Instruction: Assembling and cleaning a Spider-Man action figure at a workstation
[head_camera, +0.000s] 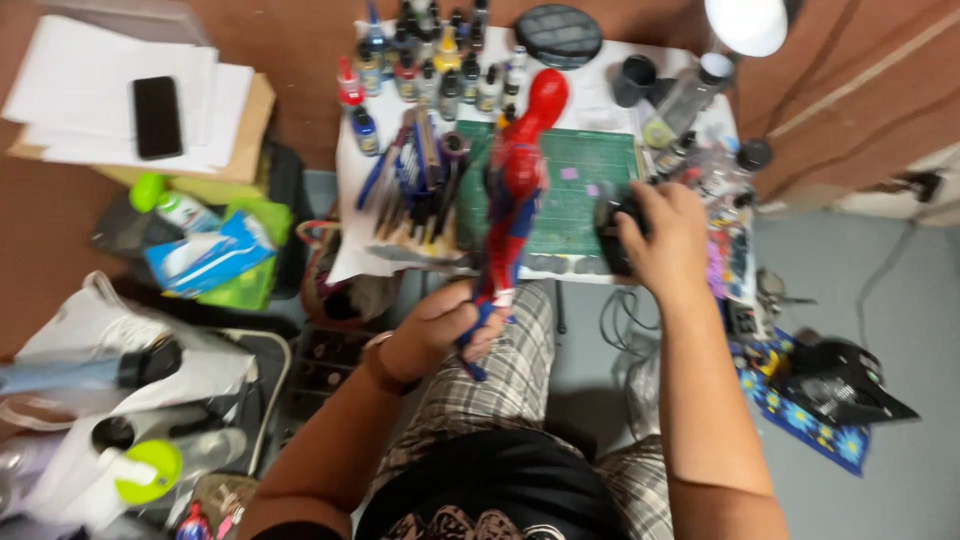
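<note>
Left hand (440, 325) is closed round the lower legs of a red-and-blue superhero figurine (515, 190), fingers wrapped at the ankles/feet, holding it up so it leans head-away over the front edge of the small white work table (600, 100); its red head sits above the green cutting mat (585, 185). Figurine looks like rigid plastic or resin w/ a painted finish: prob. light, stiff, a bit slick where glossy, and thin limbs likely fragile, so best grip is legs or torso, not arms. Held by one end like this it levers on the wrist. Right hand (665, 240) rests palm-down at the table's right front edge, fingers curled over a small dark object (622, 215); frame is motion-blurred, so can't tell what it is or whether it's actually clasped. Left forearm comes up from lower left, wrist w/ a band, elbow bent; right arm reaches nearly straight fwd from the lap. Behind the figurine: rows of small paint bottles (430, 70), a rack of brushes and tools (415, 185), a dark round lid (558, 35). Off left, a black phone (157, 115) lies on white papers.
</note>
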